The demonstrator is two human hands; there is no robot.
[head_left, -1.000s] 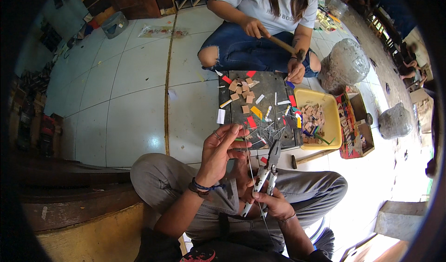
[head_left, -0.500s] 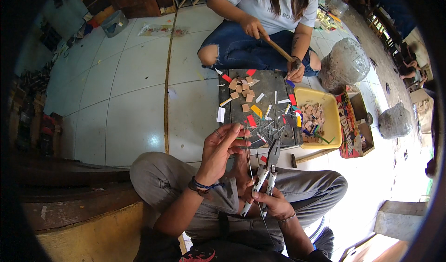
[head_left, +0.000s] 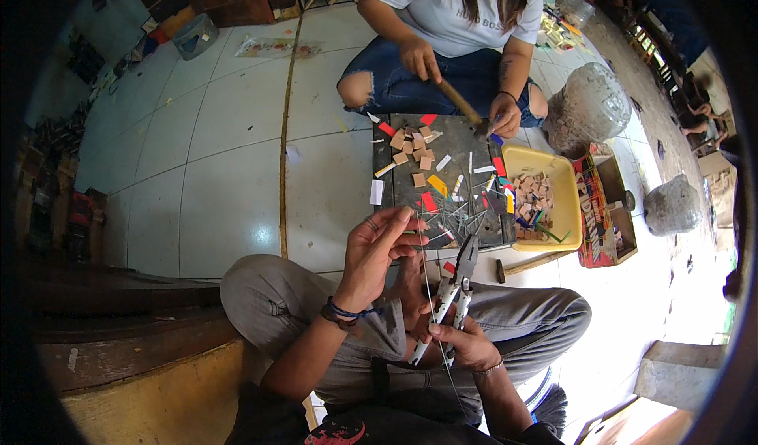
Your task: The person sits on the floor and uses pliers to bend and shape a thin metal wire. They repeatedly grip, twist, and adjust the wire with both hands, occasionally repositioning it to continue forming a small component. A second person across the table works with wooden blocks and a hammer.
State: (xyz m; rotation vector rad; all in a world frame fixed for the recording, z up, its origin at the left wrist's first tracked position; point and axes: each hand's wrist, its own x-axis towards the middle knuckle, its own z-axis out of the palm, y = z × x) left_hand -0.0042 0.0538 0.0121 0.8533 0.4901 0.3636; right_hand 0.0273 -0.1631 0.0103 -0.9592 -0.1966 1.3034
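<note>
My left hand (head_left: 369, 257) pinches a thin metal wire (head_left: 427, 275) between thumb and fingertips, above my lap. The wire runs down past the pliers toward my lap, its lower end hard to make out. In my right hand (head_left: 467, 345) is a pair of pliers (head_left: 467, 259) with white, dark-flecked handles, its jaws pointing up and away from me. The handles stand a little apart, and the wire passes beside them; whether it touches them I cannot tell. Beyond both hands, several wires (head_left: 462, 220) lie loose on a low dark table (head_left: 458, 141).
Small wooden squares (head_left: 418, 180) and coloured strips lie on the table. Opposite sits a person with a hammer (head_left: 459, 100). To the right are a yellow tray (head_left: 565, 172) of wooden pieces, a box (head_left: 594, 216) and wrapped bundles (head_left: 588, 105). Another hammer (head_left: 541, 264) rests on the floor.
The other person's hammer has come down and slightly left, its head now near the table's far right corner. My hands, the pliers and the wire have hardly moved.
</note>
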